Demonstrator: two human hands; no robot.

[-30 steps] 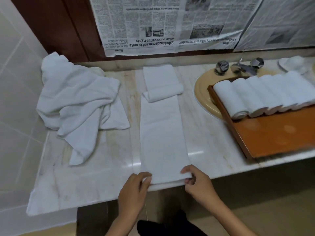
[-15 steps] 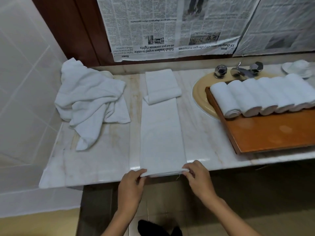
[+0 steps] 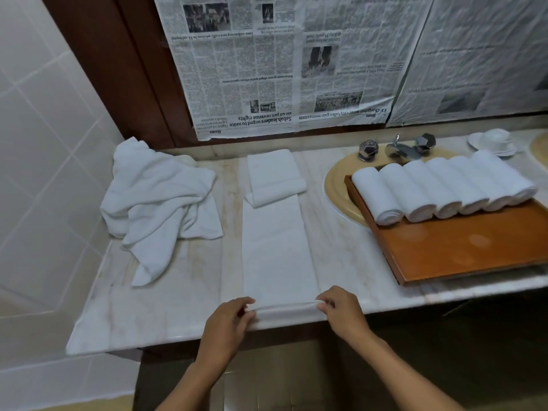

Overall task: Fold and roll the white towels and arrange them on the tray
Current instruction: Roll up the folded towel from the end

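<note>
Your left grip (image 3: 228, 318) and right grip (image 3: 341, 310) each pinch a near corner of the long folded towel (image 3: 278, 253) at the front edge of the marble bench (image 3: 178, 292), where the cloth's end lifts in a small curl between them. The strip runs away from you, its far end doubled back. To the right, a row of rolled towels (image 3: 439, 188) lies side by side on the wooden tray (image 3: 462, 247), which is set partly over the sink (image 3: 338, 188). A loose heap of towels (image 3: 160, 200) lies at left.

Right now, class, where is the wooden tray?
In the head view, the wooden tray lies at the right of the counter, partly over the sink, rolled towels along its far edge.
</note>
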